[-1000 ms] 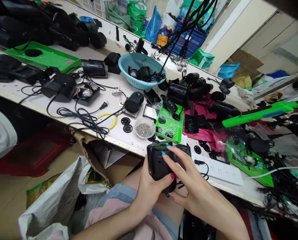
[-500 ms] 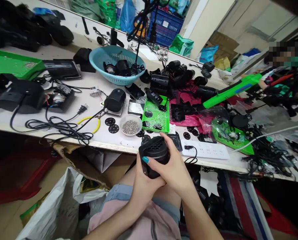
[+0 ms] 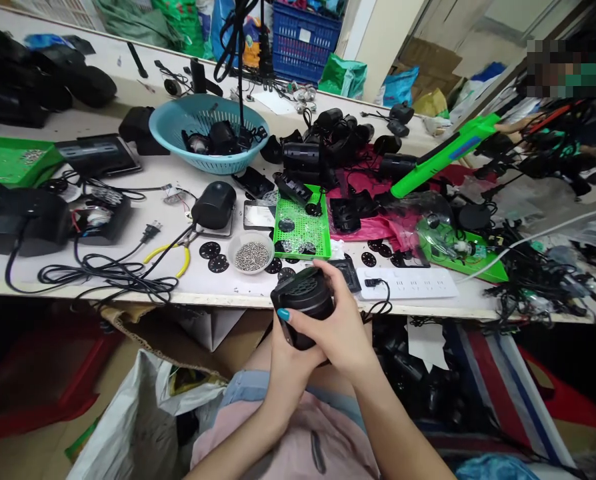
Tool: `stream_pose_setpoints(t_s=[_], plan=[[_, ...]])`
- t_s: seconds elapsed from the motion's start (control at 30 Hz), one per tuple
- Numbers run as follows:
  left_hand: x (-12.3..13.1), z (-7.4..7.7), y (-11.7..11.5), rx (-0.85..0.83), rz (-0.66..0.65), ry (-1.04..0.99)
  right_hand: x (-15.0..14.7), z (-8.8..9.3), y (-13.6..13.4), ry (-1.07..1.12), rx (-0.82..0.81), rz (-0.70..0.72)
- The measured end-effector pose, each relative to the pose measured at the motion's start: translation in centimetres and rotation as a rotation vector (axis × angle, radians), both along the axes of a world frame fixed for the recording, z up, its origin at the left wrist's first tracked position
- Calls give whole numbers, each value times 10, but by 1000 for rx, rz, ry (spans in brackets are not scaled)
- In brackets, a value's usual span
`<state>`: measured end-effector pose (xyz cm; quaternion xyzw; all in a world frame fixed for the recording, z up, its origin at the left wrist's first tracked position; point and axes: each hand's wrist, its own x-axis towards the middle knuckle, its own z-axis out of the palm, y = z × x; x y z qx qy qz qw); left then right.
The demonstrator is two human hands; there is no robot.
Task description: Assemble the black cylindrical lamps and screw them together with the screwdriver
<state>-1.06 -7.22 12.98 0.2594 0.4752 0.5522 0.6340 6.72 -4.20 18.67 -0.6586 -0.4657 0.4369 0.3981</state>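
Both hands hold a black rounded plastic housing with a honeycomb grille on top, just in front of the bench edge and above the lap. My left hand cups it from the left and below; its fingers are mostly hidden. Around the right side wraps my right hand, its thumb with a teal nail lying across the front. Just beyond the housing are a white bowl of small screws, several black perforated discs and a green perforated tray.
A white power strip lies along the bench edge at right. To the left are yellow-handled pliers and a coiled black cable. Farther back stands a blue basket of black parts. A person's hand is near a green elongated object.
The camera view has shifted, so the bench contents appear farther left. Both hands still hold the black housing, which looks slightly turned, its grille at a lower angle.
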Motion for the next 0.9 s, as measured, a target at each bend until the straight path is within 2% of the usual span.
stream_pose_setpoints(t_s=[0.13, 0.3, 0.53, 0.9], plan=[[1, 2, -2, 25, -30, -21, 4, 3, 1, -21, -38, 15], [4, 6, -4, 48, -9, -48, 8, 5, 2, -75, -69, 29], [1, 3, -4, 60, -51, -29, 7, 5, -1, -79, -73, 87], [-1, 2, -14, 39, 5, 10, 4, 3, -5, -91, -54, 127]])
